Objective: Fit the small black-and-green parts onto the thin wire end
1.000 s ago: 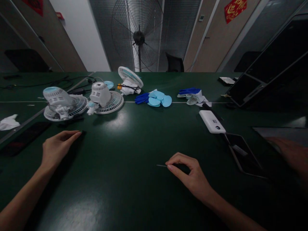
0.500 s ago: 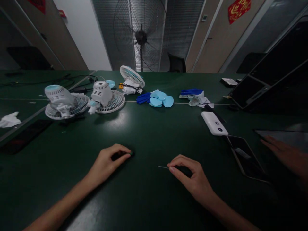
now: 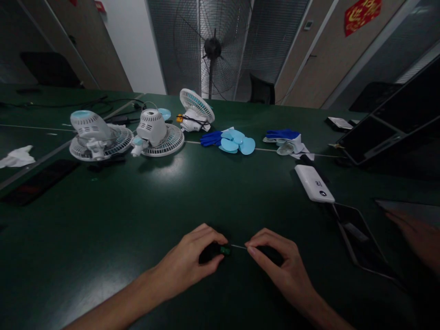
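My left hand (image 3: 192, 256) pinches a short green-and-black piece (image 3: 225, 250), which looks like a screwdriver handle and is partly hidden by the fingers. Between thumb and fingertips, my right hand (image 3: 278, 259) grips a thin metal rod (image 3: 238, 246) that resembles a screwdriver shaft. The rod's free end points left and meets the edge of the green piece, or nearly so; whether it sits inside cannot be made out. Both hands are low over the dark green table (image 3: 154, 206).
White fan parts (image 3: 151, 133) lie at the back left. Light-blue fan blades (image 3: 237, 141) rest by blue gloves; another glove pair (image 3: 283, 140) is farther right. A white power bank (image 3: 314, 183) and a phone (image 3: 357, 238) are at right, near another person's hand (image 3: 412, 238).
My left hand has moved right with the green-and-black piece, up to the rod's tip. The right hand stays close to its place, still gripping the rod. The view has shifted slightly.
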Motion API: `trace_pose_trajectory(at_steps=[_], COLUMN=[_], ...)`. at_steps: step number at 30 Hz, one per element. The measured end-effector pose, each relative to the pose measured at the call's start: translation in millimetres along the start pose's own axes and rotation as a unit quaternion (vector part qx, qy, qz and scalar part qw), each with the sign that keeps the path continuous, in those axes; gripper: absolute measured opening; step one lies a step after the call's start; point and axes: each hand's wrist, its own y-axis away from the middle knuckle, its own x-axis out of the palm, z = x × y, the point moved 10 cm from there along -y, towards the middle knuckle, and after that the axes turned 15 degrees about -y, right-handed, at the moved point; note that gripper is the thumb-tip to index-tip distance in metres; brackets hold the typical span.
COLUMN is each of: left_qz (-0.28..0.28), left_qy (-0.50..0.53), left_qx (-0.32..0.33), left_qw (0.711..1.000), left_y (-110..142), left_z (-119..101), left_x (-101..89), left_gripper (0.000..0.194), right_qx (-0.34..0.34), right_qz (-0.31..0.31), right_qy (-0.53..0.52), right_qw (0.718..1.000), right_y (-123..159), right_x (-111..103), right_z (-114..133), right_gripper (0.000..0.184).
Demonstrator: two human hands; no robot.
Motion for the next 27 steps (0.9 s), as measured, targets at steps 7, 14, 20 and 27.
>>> trace_pose_trajectory(at_steps=[7,14,20,27], left_qz=[-0.011,-0.009,-0.007,-0.010], left_qy=[-0.021,-0.019,-0.018,-0.028], left_qx=[0.018,0.015,0.015,0.021], left_qw=[1.000,1.000,1.000,0.999], left_y=[-1.8,-2.2,-1.4,-0.3], left_z=[0.3,3.6,3.5,3.2], left_x=[0.6,1.6,2.1,1.7], left_gripper=[0.021,0.021,0.020,0.019], right_qx=[0.001,0.012,0.006,-0.025], right_qz=[0.004,0.015,0.025,0.004], right_qy=[0.027,0.039,0.024,-0.072], right_qw=[1.000,0.999,0.999,0.997], right_y=[1.6,1.7,1.1,1.0], right_x=[-0.2,1.1,6.7,5.3], right_z=[0.3,-0.4,2.2,7.9], right_gripper=[0.012,0.013,0.012,0.010])
